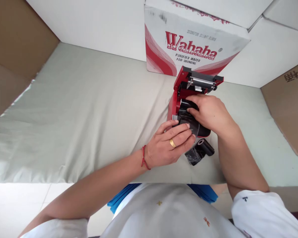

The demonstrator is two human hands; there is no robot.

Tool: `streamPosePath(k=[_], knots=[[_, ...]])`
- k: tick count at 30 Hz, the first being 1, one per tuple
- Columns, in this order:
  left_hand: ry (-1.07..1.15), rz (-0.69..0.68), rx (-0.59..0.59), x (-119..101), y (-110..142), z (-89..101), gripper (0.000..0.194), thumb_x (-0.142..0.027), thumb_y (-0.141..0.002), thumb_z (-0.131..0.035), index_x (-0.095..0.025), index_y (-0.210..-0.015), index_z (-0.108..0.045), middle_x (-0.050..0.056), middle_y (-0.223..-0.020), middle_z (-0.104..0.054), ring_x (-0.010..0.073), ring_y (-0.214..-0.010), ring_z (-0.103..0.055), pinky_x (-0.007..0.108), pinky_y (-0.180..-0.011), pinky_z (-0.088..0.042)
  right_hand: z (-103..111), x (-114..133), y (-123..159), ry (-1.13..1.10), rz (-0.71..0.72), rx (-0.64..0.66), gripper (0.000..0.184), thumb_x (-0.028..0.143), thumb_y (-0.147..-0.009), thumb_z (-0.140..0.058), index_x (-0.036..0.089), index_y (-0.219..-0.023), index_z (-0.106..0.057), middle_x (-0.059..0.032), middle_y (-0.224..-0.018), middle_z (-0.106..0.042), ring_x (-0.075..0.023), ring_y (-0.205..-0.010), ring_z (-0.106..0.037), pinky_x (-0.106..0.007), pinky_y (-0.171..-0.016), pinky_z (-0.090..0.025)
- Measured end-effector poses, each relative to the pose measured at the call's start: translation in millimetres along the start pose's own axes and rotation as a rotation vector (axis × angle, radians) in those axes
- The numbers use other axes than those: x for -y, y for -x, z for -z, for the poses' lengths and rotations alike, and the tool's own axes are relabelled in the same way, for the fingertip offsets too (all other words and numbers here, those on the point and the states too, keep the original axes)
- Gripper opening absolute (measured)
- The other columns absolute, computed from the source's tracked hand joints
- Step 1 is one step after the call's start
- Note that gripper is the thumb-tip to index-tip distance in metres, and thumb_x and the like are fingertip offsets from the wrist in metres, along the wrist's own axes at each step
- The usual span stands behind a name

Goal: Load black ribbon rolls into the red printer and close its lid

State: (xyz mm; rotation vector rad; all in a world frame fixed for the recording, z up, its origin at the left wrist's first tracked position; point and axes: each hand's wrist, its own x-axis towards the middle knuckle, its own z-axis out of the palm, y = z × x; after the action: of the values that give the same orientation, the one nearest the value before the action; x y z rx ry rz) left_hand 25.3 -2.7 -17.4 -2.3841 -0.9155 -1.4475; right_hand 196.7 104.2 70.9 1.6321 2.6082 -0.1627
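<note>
A red and black label printer point(172, 107) stands on the cloth with its lid point(201, 79) raised. Inside it lies a glossy black ribbon roll point(185, 105), and my right hand point(210, 110) reaches in from the right with thumb and fingers closed around the roll. Dark ribbon film point(194, 123) runs from the roll toward the front of the printer. My left hand point(172, 142) rests over this film and the front edge, fingers stretched out flat; its palm side is hidden. Just in front of the printer, a second black roll point(208, 147) with loose film lies on the cloth.
Behind the printer stands a white and red water carton point(188, 49) against white boxes point(96, 26). Brown cardboard walls the left point(15, 49) and right point(288, 105) sides. A pale green cloth point(76, 109) with creases covers the table, its front edge close to my body.
</note>
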Motion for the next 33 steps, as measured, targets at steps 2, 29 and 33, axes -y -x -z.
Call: streamPosePath(k=[2, 29, 33], knots=[[-0.010, 0.002, 0.007, 1, 0, 1.7, 0.021, -0.014, -0.101, -0.062, -0.018, -0.120, -0.071, 0.003, -0.111, -0.084, 0.0187, -0.117, -0.076, 0.039, -0.111, -0.055, 2, 3, -6, 0.055, -0.031, 0.028, 0.040, 0.026, -0.098, -0.058, 0.025, -0.134, -0.075, -0.0114, -0.130, -0.079, -0.0383, -0.114, -0.074, -0.048, -0.090, -0.055], [-0.004, 0.042, 0.147, 2, -1, 10.0, 0.029, -0.014, -0.101, -0.061, -0.021, -0.128, -0.069, 0.003, -0.116, -0.083, 0.0194, -0.115, -0.075, 0.038, -0.099, -0.053, 44, -25, 39, -0.159, 0.339, -0.323, 0.035, 0.027, -0.109, -0.050, 0.025, -0.132, -0.076, -0.0099, -0.132, -0.076, -0.0315, -0.122, -0.067, -0.049, -0.103, -0.054], [0.004, 0.040, 0.143, 2, -4, 10.9, 0.026, -0.013, -0.101, -0.060, -0.017, -0.124, -0.071, 0.004, -0.114, -0.084, 0.0190, -0.113, -0.074, 0.038, -0.097, -0.052, 39, -21, 46, -0.122, 0.424, -0.182, 0.042, 0.007, -0.098, -0.045, 0.025, -0.114, -0.080, -0.0070, -0.123, -0.076, -0.0253, -0.104, -0.073, -0.036, -0.077, -0.057]])
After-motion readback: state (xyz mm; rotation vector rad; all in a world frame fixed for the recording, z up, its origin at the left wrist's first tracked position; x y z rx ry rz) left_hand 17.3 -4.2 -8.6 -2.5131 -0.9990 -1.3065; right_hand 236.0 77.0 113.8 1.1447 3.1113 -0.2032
